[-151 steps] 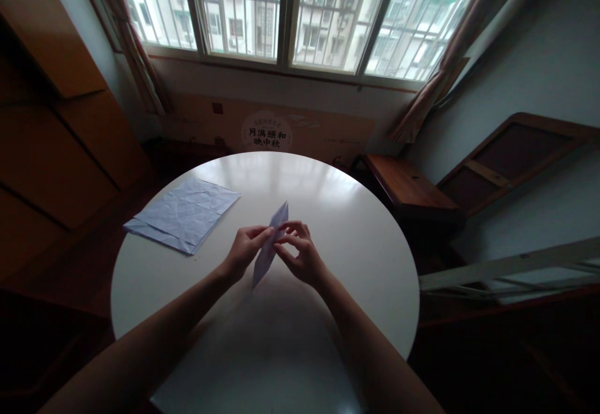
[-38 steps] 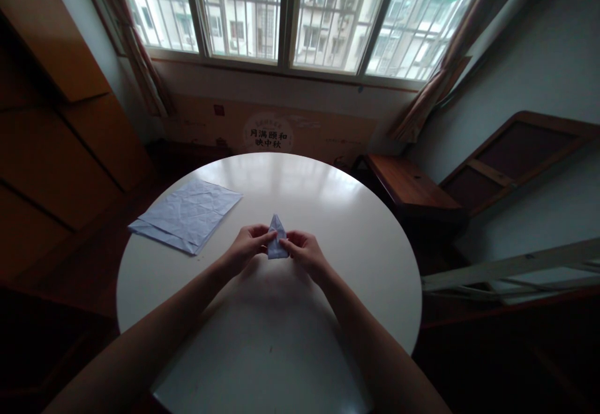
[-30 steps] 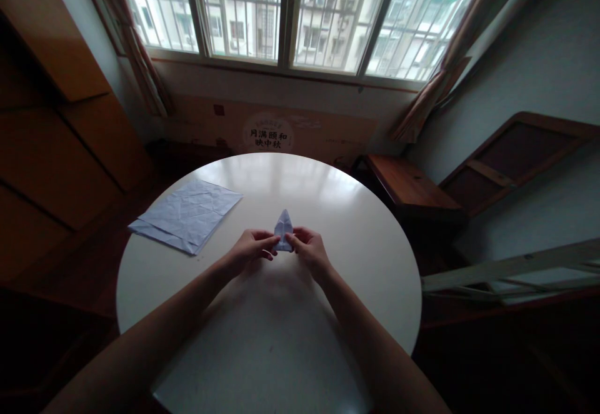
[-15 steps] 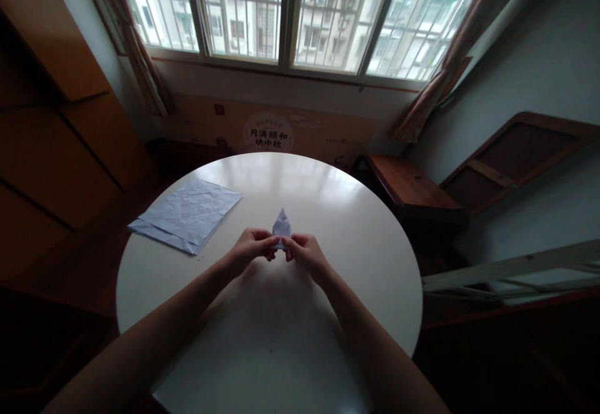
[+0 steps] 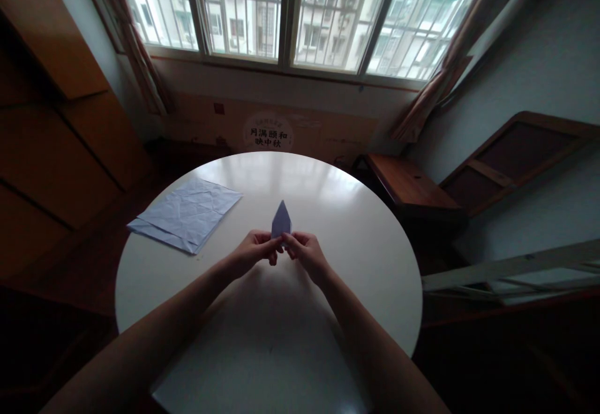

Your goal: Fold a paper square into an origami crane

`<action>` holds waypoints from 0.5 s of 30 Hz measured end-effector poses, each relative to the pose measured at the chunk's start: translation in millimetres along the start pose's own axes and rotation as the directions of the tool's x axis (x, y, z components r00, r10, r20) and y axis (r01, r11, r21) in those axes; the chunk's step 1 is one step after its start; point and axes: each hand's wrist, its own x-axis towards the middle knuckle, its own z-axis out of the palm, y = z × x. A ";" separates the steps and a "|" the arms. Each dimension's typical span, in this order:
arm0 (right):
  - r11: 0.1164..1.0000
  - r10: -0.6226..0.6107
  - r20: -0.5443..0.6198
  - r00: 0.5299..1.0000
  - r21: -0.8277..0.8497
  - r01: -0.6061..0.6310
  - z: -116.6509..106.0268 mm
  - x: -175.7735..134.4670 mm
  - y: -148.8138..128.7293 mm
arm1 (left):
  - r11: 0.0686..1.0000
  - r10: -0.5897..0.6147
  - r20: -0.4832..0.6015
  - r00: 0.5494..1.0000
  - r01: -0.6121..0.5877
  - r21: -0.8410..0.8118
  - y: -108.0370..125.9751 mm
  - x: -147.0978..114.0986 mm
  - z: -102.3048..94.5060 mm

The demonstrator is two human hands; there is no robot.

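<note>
A small folded piece of paper [image 5: 282, 219], pale violet with a pointed top, stands upright between my two hands above the middle of the white table. My left hand [image 5: 257, 248] pinches its lower left edge between thumb and fingers. On the other side my right hand [image 5: 304, 250] grips the lower right edge the same way. Both thumbs lie over the bottom of the paper and nearly meet, so its lower edge is partly hidden. The side facing me looks smooth and flat.
Creased pale blue paper sheets [image 5: 187, 214] lie on the round white table [image 5: 370, 264] at the left. A wooden stool or bench [image 5: 407, 182] stands beyond the table on the right. A long printed cardboard panel [image 5: 328, 129] leans below the barred window.
The folded paper now shows a smooth, flat face instead of one with folds and flaps, and sits slightly higher. Both thumbs have shifted closer together. The sheets at the left stay put.
</note>
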 end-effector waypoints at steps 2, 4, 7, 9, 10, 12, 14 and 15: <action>1.000 0.008 0.028 1.000 0.007 -0.008 0.0 -0.3 0.2 | 1.000 0.003 0.002 1.000 -0.003 -0.003 1.3 0.2 0.2; 1.000 0.001 0.032 0.999 -0.007 -0.001 -0.5 0.1 1.4 | 1.000 -0.014 -0.007 1.000 0.014 -0.007 1.8 0.0 0.7; 0.999 -0.019 0.018 1.000 -0.031 0.019 -1.5 1.7 4.1 | 0.999 -0.052 -0.014 0.999 0.052 -0.016 1.8 -0.8 1.4; 0.998 -0.040 0.012 0.999 -0.038 0.040 -1.6 2.6 6.0 | 0.998 -0.070 -0.012 0.997 0.070 -0.008 2.7 -1.4 1.9; 0.998 -0.052 0.004 0.999 -0.043 0.052 -1.3 2.9 6.8 | 0.997 -0.074 -0.010 0.997 0.074 -0.002 3.7 -1.7 2.1; 0.996 -0.068 -0.015 0.998 -0.056 0.067 -0.4 3.1 8.1 | 0.997 -0.073 -0.011 0.997 0.073 0.003 6.4 -2.1 2.6; 0.995 -0.071 -0.027 0.997 -0.068 0.069 0.6 2.9 8.6 | 0.998 -0.057 -0.010 0.998 0.057 -0.004 9.4 -2.3 3.3; 0.995 -0.071 -0.028 0.997 -0.072 0.069 0.9 2.8 8.6 | 0.999 -0.041 -0.007 0.999 0.041 -0.007 10.7 -2.4 3.7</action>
